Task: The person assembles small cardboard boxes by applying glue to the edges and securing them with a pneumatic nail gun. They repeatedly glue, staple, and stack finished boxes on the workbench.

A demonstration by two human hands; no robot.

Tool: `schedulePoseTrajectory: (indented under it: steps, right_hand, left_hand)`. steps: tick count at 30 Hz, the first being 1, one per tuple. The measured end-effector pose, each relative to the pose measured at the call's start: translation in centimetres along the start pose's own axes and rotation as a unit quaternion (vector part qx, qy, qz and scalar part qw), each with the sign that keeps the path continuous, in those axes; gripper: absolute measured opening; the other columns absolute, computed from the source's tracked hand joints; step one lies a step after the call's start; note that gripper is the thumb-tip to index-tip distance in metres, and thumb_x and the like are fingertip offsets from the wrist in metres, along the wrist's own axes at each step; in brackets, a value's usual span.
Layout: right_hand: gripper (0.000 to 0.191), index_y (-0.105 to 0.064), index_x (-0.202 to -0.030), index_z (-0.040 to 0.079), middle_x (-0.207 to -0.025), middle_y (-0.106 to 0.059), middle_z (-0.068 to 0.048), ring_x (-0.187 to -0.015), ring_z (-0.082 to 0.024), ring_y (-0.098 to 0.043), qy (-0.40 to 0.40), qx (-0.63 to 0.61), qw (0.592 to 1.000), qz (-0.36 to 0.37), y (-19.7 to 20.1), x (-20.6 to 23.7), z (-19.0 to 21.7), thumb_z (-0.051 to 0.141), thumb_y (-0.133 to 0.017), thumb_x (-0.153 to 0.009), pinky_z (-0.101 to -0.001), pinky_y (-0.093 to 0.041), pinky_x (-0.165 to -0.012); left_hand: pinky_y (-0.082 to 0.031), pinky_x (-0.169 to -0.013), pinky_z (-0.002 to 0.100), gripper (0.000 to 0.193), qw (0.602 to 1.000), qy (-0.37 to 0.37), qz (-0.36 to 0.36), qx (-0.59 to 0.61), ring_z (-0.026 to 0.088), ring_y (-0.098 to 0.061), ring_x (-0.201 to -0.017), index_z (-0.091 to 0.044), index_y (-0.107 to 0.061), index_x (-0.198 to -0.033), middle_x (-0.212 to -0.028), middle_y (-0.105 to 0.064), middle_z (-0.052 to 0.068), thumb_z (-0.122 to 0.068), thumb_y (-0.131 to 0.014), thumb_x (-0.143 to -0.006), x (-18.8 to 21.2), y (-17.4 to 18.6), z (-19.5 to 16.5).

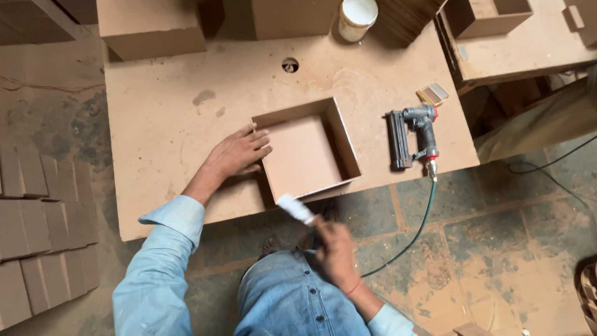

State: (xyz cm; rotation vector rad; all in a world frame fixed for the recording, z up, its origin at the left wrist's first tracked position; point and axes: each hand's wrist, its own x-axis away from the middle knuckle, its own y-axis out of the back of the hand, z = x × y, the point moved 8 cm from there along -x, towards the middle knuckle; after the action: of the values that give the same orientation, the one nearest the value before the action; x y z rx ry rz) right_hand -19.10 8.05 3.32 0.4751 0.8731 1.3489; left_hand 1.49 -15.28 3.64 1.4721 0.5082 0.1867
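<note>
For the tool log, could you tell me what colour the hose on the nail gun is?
The hose running from the nail gun is green, seen in the head view.

Light blue long-sleeved shirt, cuffs loose at wrists; blue denim jeans; thin red thread band on right wrist.

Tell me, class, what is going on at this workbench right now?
A person stands at a brown board table. The left hand rests flat against the outer wall of an open, shallow fibreboard box near the table's front edge. The right hand holds a brush with white on it, just at the box's near wall. A pneumatic nail gun lies to the right, and a white-filled pot stands at the back.
</note>
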Motion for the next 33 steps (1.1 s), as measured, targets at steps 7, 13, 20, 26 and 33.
schedulePoseTrajectory:
  steps: [7, 13, 20, 26, 33]
  right_hand:
    - [0.034, -0.07, -0.126, 0.011, -0.104, -0.077, -0.01, -0.088, -0.02, -0.075, -0.173, -0.129, 0.974, -0.062, 4.7, -1.3, -8.2, 0.007, -0.071, -0.092, -0.0321, -0.06, -0.076]
    - [0.043, -0.066, -0.133, 0.004, -0.103, -0.073, -0.016, -0.085, -0.026, -0.07, -0.178, -0.089, 0.976, -0.087, 8.1, -3.4, -14.0, 0.005, -0.072, -0.09, -0.0353, -0.056, -0.076]
    - [0.061, -0.064, -0.139, 0.007, -0.105, -0.066, -0.013, -0.092, -0.029, -0.064, 0.016, 0.012, 0.993, -0.12, 5.3, -2.6, -6.5, -0.008, -0.056, -0.08, -0.0375, -0.054, -0.085]
    - [0.07, -0.066, -0.129, 0.004, -0.108, -0.067, -0.018, -0.097, -0.035, -0.063, 0.059, -0.033, 0.995, 0.067, 1.5, -0.1, -1.2, -0.01, -0.059, -0.061, -0.0424, -0.054, -0.084]
    - [0.044, -0.068, -0.129, 0.007, -0.097, -0.068, -0.013, -0.085, -0.029, -0.064, -0.105, -0.011, 0.992, -0.064, 7.2, -4.9, -12.6, -0.006, -0.063, -0.087, -0.0398, -0.053, -0.079]
  left_hand:
    - [-0.048, -0.097, 0.047, 0.031, 0.996, 0.071, -0.05, -0.009, 0.026, -0.066, -0.08, -0.01, -0.067, -0.086, -0.077, -0.067, 0.006, -0.039, -0.077, -0.079, -0.2, -2.1, -7.2]
    - [-0.051, -0.1, 0.049, 0.032, 0.96, 0.231, -0.154, 0.027, 0.022, -0.066, -0.067, -0.01, -0.066, -0.079, -0.065, -0.065, 0.006, -0.037, -0.068, -0.096, -6.6, -2.9, -16.0]
    - [-0.047, -0.095, 0.052, 0.026, 0.946, 0.257, -0.197, 0.028, 0.026, -0.069, -0.079, 0.0, -0.074, -0.103, -0.085, -0.073, 0.011, -0.023, -0.069, -0.092, -2.0, 0.9, -12.2]
    - [-0.044, -0.112, 0.049, 0.048, 0.935, 0.305, -0.167, 0.07, 0.028, -0.061, -0.128, -0.006, -0.066, -0.132, -0.134, -0.067, 0.012, -0.002, -0.063, -0.084, 2.9, 4.4, -5.0]
    - [-0.03, -0.117, 0.053, 0.061, 0.983, 0.161, 0.068, 0.048, 0.027, -0.041, -0.142, -0.015, -0.062, -0.13, -0.146, -0.052, 0.008, -0.01, -0.076, -0.072, -0.9, 1.7, -3.2]
